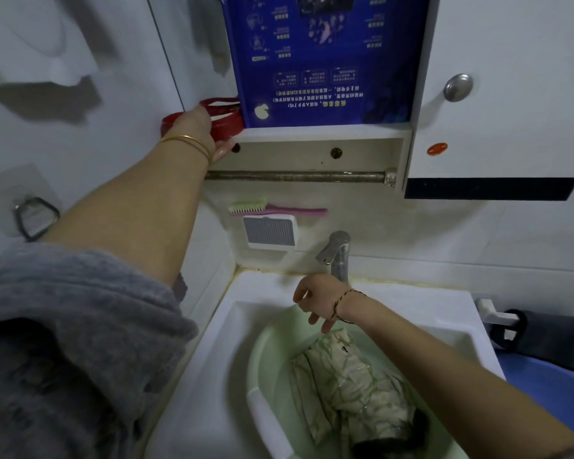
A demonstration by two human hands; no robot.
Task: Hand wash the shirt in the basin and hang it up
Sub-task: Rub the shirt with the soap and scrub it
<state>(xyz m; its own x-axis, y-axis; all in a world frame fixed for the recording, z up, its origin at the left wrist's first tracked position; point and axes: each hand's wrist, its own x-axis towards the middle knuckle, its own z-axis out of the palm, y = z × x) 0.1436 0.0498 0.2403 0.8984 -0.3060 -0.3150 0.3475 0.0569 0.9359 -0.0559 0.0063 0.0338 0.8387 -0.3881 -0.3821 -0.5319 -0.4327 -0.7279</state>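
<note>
Pale green plastic basin (262, 356) sits inside the white sink (212, 376), and the cream shirt with a green leaf print (348, 382) lies in it, soaking in shallow water. The shirt is bundled into a long roll whose axis runs from near the faucet end down toward the camera and slightly to the right.

The right hand (318, 301) hangs just above the far end of that roll, below the steel faucet (337, 256), with its fingers loosely spread and pointing down, gripping nothing. It is clearly the nearer hand: the cloth lies directly beneath and toward the body from its fingertips, so a short drop would put it on the shirt.

The left hand (198, 132) is well apart from the basin, reaching up to the ledge beside the blue poster (325, 58), where it meets a red plastic container (222, 119). Its fingers are hidden behind the back of the hand, so I cannot tell whether it grips the container or only touches it. That may be detergent, judging by the task, and washing looks barely begun.
</note>
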